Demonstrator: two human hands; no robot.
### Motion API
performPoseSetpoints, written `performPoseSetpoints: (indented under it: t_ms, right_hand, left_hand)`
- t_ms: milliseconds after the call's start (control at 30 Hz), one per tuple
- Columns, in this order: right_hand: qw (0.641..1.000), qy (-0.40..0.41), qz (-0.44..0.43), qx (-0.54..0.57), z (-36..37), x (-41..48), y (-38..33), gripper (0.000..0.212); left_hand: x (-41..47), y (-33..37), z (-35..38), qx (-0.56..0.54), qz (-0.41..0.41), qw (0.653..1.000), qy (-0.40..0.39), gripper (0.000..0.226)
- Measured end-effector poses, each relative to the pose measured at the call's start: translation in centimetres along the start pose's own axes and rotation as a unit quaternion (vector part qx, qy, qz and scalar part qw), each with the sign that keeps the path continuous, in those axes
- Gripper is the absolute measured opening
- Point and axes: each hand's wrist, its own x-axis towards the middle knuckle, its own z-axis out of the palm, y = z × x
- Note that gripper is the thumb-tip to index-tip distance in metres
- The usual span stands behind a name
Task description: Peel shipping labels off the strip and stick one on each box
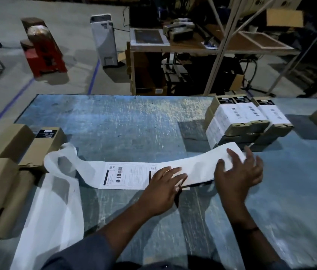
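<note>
Pressing flat on the label strip (198, 168) in the middle of the worktop (134, 123), the left hand (163, 184) has straight fingers, grip apart. Right hand (239, 170) rests spread fingers on the strip's raised right end, grip apart too, clamping nothing. Printed label (126, 176) lies just left of the left hand. Bare backing (52, 211) trails over the near-left edge. Labelled boxes (249, 117) are stacked by the far edge, right side; plain boxes (44, 145) sit along the left edge.

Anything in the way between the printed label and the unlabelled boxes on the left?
Nothing solid. Only the strip's empty backing curls on the table between the printed label and the unlabelled boxes.
</note>
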Motion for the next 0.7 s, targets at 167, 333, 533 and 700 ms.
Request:
performPoseSetpoints:
  t_ms: [167,333,533,700]
  right_hand:
    - [0.955,-0.136,-0.260,0.034,2.3,-4.1,-1.0,0.044]
    - [0.852,-0.343,-0.390,-0.072,4.7,-8.2,-3.2,0.056]
    - [0.878,-0.315,-0.239,-0.269,4.0,-7.1,-3.4,0.038]
    - [0.874,-0.309,-0.289,-0.240,3.9,-6.4,-3.6,0.053]
  left_hand:
    - [-0.4,0.2,-2.5,-0.140,-0.047,0.980,0.137,0.046]
    - [-2.1,-2.9,-4.5,-0.070,-0.165,0.963,0.201,0.036]
    - [-5.1,-4.9,-5.6,0.103,-0.266,0.955,0.079,0.049]
    - [-6.3,-2.6,-6.6,0.163,-0.277,0.946,0.035,0.047]
